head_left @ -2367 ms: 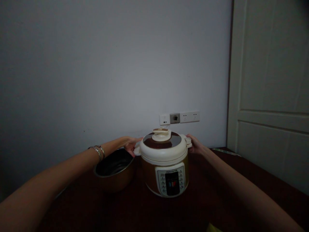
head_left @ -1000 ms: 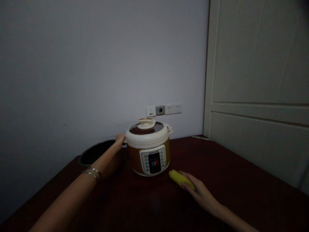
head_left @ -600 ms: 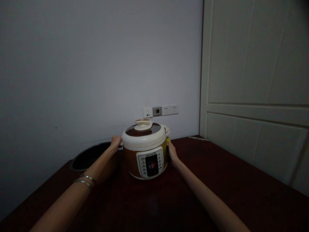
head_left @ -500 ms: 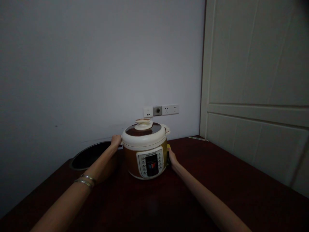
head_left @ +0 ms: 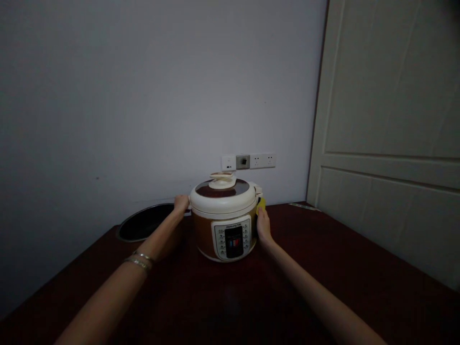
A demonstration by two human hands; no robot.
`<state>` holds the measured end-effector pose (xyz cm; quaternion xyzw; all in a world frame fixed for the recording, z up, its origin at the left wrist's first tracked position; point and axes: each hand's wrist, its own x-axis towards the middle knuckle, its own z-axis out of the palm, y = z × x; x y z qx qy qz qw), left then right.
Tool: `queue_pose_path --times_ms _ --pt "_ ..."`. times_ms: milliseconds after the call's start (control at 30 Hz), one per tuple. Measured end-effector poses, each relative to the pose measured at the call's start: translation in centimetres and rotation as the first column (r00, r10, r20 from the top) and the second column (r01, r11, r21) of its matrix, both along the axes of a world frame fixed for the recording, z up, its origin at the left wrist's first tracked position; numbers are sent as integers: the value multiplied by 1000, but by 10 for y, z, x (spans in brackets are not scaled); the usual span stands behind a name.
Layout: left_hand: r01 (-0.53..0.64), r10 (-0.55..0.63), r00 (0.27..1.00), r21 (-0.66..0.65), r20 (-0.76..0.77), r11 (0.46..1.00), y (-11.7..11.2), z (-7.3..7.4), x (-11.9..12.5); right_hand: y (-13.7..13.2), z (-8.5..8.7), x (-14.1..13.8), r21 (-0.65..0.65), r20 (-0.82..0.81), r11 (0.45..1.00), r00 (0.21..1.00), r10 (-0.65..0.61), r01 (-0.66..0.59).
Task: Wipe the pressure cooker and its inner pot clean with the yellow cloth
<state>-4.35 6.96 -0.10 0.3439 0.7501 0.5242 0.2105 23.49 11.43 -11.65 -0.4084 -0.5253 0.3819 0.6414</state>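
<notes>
Curled in a fist at the side handle of a round white-and-brown electric cooker [head_left: 223, 207], the left hand [head_left: 181, 202] had its fingers together, and most of that handle was hidden behind it. The right hand [head_left: 264, 227] was clamped on a small yellow pad [head_left: 261, 204], keeping it against the cooker's right side, just under the other handle; whether the pad was sponge or cloth could not be told. Two silver-coloured metal bangles [head_left: 139, 261] circled the left wrist.

The cooker stood upright, lid on, near the middle of the far edge of a dark reddish-brown tabletop [head_left: 223, 306]. Its front carried a pale control panel [head_left: 233, 239] with a dark display, the lettering too small to read. Close by, at the far left corner, sat a wide round pot with a black interior [head_left: 143, 223], partly covered by the left forearm. Near the far right corner lay a thin pale patterned strip [head_left: 304, 207]. Behind the far edge rose a plain grey wall [head_left: 161, 96] with a row of white and grey sockets [head_left: 262, 161], and beyond the right edge, a pale panelled door [head_left: 388, 96].
</notes>
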Motion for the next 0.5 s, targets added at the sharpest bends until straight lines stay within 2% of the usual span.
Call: queue_pose_path --times_ms 100,167,200,267,333,400,433,500 --pt "4 -4 999 -4 40 1000 -2 2 2 -29 -22 -3 45 41 999 999 21 -23" --pt "8 -8 999 10 53 1000 -4 3 4 -50 -29 -5 192 95 981 995 -6 -12" --pt "10 -11 998 17 57 1000 -5 3 4 -59 -30 -6 303 132 953 990 -50 7" --pt "14 -16 998 29 58 999 -7 4 5 -70 -22 -5 555 220 832 962 -162 13" --pt "20 -22 998 35 56 999 -8 4 6 -75 -7 -3 748 341 656 907 -246 -103" --pt "24 -25 998 37 51 999 -9 5 7 -79 12 -5 831 470 476 821 -323 -288" --pt "25 -26 998 36 49 999 -9 6 7 -81 21 -8 837 518 406 771 -371 -367" --pt "26 -28 999 35 42 999 -10 7 8 -88 36 -19 817 577 331 673 -463 -473"
